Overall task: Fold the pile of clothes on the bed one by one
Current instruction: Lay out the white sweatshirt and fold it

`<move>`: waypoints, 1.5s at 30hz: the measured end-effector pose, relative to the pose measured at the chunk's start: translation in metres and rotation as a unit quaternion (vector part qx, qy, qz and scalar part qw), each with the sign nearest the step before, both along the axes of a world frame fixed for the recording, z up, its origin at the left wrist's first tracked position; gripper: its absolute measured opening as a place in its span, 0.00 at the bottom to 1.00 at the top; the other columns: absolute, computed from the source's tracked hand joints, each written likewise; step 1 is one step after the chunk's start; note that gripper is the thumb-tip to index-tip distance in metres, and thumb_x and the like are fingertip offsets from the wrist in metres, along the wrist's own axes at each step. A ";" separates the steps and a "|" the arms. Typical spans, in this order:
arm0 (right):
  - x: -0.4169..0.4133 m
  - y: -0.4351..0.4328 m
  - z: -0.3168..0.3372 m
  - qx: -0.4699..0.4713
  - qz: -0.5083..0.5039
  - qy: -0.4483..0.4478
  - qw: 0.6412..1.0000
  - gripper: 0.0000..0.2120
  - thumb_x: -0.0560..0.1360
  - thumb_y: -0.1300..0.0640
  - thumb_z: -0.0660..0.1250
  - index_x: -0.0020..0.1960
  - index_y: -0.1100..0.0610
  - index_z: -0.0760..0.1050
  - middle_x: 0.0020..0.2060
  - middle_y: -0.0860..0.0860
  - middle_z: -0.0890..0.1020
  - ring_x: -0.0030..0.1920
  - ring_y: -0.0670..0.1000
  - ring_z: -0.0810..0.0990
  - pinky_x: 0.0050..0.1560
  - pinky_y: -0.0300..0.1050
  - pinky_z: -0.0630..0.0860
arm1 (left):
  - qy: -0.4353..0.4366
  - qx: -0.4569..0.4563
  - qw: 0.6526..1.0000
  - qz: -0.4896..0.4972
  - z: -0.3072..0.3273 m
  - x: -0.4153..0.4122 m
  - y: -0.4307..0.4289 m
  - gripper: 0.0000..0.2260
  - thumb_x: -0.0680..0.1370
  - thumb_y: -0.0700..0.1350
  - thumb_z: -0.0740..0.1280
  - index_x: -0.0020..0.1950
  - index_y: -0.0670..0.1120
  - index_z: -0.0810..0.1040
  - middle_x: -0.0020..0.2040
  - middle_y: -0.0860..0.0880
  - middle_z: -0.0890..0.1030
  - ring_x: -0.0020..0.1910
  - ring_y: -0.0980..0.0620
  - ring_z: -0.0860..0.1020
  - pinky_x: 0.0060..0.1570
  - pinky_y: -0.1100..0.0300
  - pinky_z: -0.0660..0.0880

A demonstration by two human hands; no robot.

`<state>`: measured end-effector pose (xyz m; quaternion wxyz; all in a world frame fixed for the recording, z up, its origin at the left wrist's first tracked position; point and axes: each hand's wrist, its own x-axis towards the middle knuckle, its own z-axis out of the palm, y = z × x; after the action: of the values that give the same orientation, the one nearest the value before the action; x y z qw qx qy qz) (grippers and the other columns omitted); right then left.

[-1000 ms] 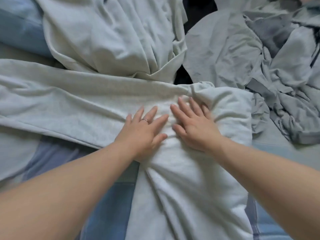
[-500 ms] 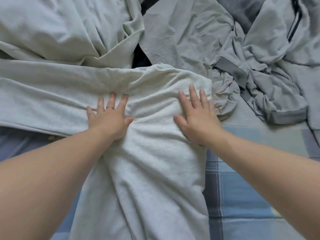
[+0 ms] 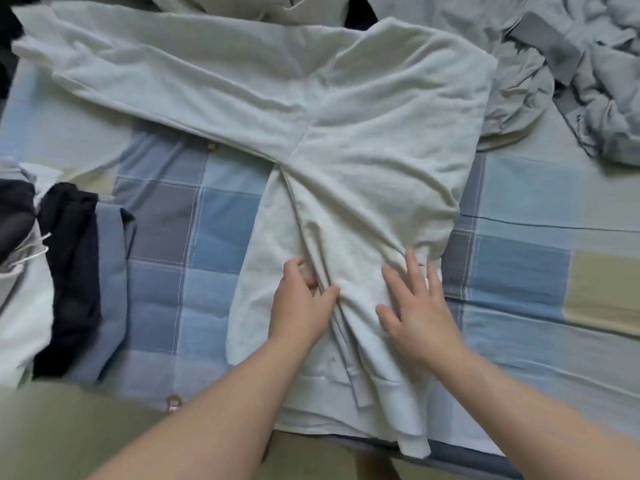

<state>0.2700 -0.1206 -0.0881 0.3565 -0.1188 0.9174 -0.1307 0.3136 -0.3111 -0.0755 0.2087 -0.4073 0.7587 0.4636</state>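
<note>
A pale white sweatshirt (image 3: 363,140) lies spread on the checked bed cover (image 3: 214,237). One sleeve (image 3: 156,74) stretches out to the left, and the right side is folded in over the body. My left hand (image 3: 301,306) sits on the lower body of the sweatshirt, fingers curled, pinching a long crease between thumb and fingers. Just to its right, my right hand (image 3: 415,306) presses flat on the folded layer with fingers spread. The ribbed hem (image 3: 398,410) hangs near the bed's front edge.
A heap of unfolded grey clothes (image 3: 588,81) fills the far right. More pale garments (image 3: 311,8) lie beyond the sweatshirt. A stack of dark, blue and white clothes (image 3: 76,271) lies at the left edge.
Both hands have slid from the upper part of the sweatshirt down toward its hem. The left hand has gone from lying flat to curling on a crease. The view now takes in the whole garment.
</note>
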 end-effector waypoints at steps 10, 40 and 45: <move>0.084 0.003 0.006 -0.021 -0.155 -0.070 0.985 0.28 0.83 0.44 0.57 0.81 0.41 0.55 0.81 0.40 0.45 0.81 0.54 0.38 0.78 0.57 0.45 | -0.015 -0.052 0.972 -0.230 -0.012 0.052 -0.002 0.13 0.78 0.47 0.67 0.62 0.49 0.71 0.58 0.46 0.79 0.58 0.42 0.77 0.54 0.51 0.74; 0.167 0.020 0.025 0.118 0.012 -0.055 0.991 0.28 0.81 0.39 0.57 0.79 0.39 0.54 0.81 0.43 0.41 0.81 0.56 0.39 0.76 0.68 0.46 | 0.001 -0.029 0.987 0.159 0.006 0.164 -0.020 0.08 0.79 0.36 0.54 0.55 0.47 0.64 0.43 0.49 0.71 0.36 0.51 0.70 0.31 0.57 0.62; 0.170 -0.009 0.024 0.122 0.071 0.007 0.990 0.28 0.80 0.44 0.57 0.78 0.47 0.58 0.82 0.49 0.45 0.81 0.55 0.37 0.77 0.67 0.42 | -0.001 -0.109 0.990 0.084 0.004 0.165 -0.043 0.06 0.84 0.47 0.55 0.57 0.46 0.66 0.44 0.48 0.75 0.38 0.47 0.72 0.34 0.55 0.61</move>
<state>0.4398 -0.1301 -0.0637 0.3700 -0.1405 0.9183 0.0089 0.4785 -0.3537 -0.0717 0.1239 -0.4901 0.7680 0.3933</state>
